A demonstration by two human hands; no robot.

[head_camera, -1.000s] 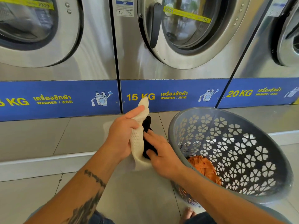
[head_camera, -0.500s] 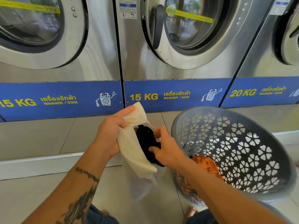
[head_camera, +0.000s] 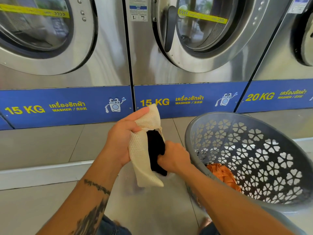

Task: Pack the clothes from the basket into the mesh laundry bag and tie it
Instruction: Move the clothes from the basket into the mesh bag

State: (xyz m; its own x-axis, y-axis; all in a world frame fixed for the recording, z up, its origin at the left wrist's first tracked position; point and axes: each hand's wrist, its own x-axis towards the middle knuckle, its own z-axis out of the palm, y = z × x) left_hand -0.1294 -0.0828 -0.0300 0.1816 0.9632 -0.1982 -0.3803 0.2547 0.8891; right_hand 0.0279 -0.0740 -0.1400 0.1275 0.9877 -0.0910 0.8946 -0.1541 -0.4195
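Observation:
My left hand (head_camera: 122, 141) grips the rim of a cream mesh laundry bag (head_camera: 142, 156), holding its mouth up in front of me. A black garment (head_camera: 155, 150) sits in the bag's opening, and my right hand (head_camera: 174, 158) is curled round its lower part, pressing it inside. The bag's lower end hangs down toward the tiled floor. To the right, a grey plastic basket (head_camera: 254, 150) with flower-shaped holes is tilted toward me; an orange garment (head_camera: 223, 175) lies at its bottom.
A row of steel front-loading washers (head_camera: 194, 48) with blue 15 KG and 20 KG labels stands just ahead on a raised tiled step (head_camera: 42, 146). My knees in jeans (head_camera: 110, 226) show at the bottom edge.
The right hand has pushed the black garment deeper into the bag. The left hand has kept its hold on the bag's rim, and the mouth has been pulled a little wider.

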